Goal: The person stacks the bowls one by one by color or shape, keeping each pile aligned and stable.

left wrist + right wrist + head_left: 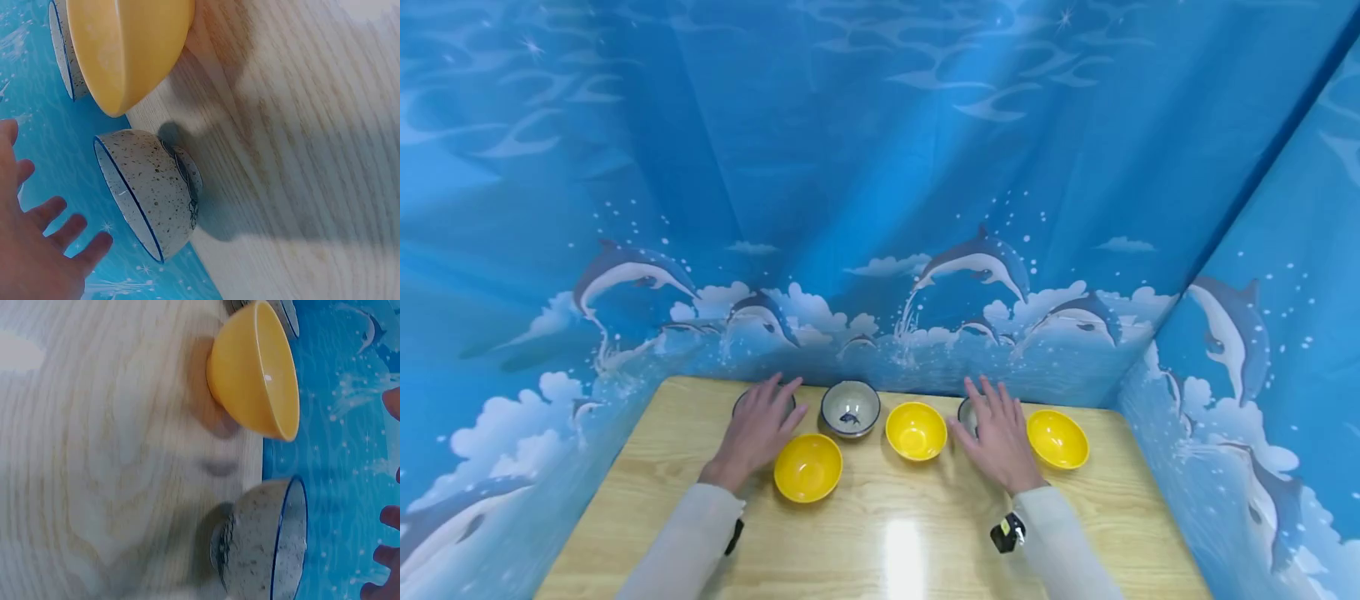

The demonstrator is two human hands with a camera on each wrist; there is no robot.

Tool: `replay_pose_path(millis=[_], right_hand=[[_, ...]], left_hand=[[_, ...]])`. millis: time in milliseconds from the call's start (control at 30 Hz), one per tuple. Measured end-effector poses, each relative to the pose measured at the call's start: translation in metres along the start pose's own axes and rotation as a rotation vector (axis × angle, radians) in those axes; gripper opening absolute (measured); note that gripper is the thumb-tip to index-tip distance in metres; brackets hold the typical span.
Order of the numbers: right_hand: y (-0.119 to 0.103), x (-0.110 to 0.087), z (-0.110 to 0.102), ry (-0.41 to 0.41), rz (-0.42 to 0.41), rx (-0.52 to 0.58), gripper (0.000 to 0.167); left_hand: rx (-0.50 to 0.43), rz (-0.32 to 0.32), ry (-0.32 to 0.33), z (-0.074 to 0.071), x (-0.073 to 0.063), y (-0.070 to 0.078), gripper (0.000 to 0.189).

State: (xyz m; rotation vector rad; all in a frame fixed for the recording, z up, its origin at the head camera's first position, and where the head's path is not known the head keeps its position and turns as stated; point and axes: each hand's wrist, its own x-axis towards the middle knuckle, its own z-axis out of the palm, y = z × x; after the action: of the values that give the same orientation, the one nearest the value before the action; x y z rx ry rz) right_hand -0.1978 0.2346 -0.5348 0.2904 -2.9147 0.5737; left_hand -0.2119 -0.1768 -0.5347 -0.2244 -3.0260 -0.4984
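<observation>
My left hand (756, 433) hovers with spread fingers over a speckled grey bowl (153, 190) with a blue rim. In the left wrist view a gap shows between these fingers and the bowl. Close by its right side stands a yellow bowl (808, 468). My right hand (998, 440) likewise reaches, fingers apart, above another speckled bowl (259, 540), which it partly covers in the head view. Neither hand holds anything. Yellow bowls flank the right hand, one on its left (916, 431) and one on its right (1058, 439).
Between the hands, at the back, sits a third speckled bowl (850, 408) with a fish drawn inside. All the bowls are upright on a light wooden table (842, 550). A blue dolphin-print curtain (880, 208) hangs behind the table and along its sides.
</observation>
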Motion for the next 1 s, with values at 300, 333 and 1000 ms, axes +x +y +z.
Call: replay_pose_path(millis=[300,333,1000], right_hand=[[-0.016,-0.004,0.013,0.033,-0.027,0.089,0.076],[-0.019,-0.004,0.014,0.032,-0.028,0.095,0.075],[-0.058,-0.013,0.043,0.072,-0.079,0.172,0.07]], left_hand=[[-0.096,-0.027,0.015,-0.001,-0.006,-0.002,0.06],[-0.105,-0.029,0.017,-0.001,-0.007,-0.002,0.059],[-0.248,-0.093,-0.002,-0.003,-0.029,-0.008,0.051]])
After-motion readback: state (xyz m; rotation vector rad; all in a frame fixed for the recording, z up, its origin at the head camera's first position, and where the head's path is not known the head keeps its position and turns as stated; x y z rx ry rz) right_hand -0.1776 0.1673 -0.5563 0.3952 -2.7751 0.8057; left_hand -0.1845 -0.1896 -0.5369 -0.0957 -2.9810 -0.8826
